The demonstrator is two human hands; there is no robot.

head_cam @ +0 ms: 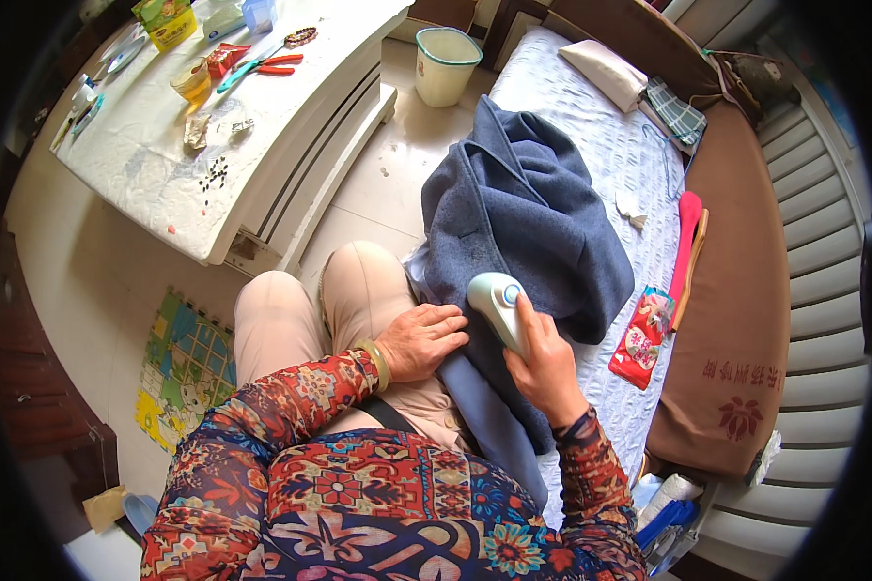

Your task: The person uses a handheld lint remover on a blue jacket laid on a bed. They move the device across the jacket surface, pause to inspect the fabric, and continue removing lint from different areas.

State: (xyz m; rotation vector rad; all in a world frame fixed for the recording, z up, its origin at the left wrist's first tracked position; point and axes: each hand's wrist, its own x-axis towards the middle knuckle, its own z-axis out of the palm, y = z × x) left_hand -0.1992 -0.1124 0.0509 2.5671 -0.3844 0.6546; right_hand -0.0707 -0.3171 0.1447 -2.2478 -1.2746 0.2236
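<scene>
A blue-grey woollen coat (pixel 545 196) lies bunched on the bed beside my legs, with part of it trailing down by my lap. My right hand (pixel 545 363) is closed round a pale green handheld fabric shaver (pixel 495 301), with a finger by its round blue-ringed button. The shaver's head rests against or just over the coat; which of the two is hidden. My left hand (pixel 423 341) lies flat at the coat's near edge, over my thigh, its fingertips touching the cloth.
A red snack packet (pixel 643 338), a pink long-handled thing (pixel 687 225) and a wooden stick (pixel 690 272) lie right of the coat. At upper left, a white table (pixel 261 138) bears red-handled pliers (pixel 280 65), a cup (pixel 191 83) and dark seeds. A bin (pixel 447 69) stands beyond.
</scene>
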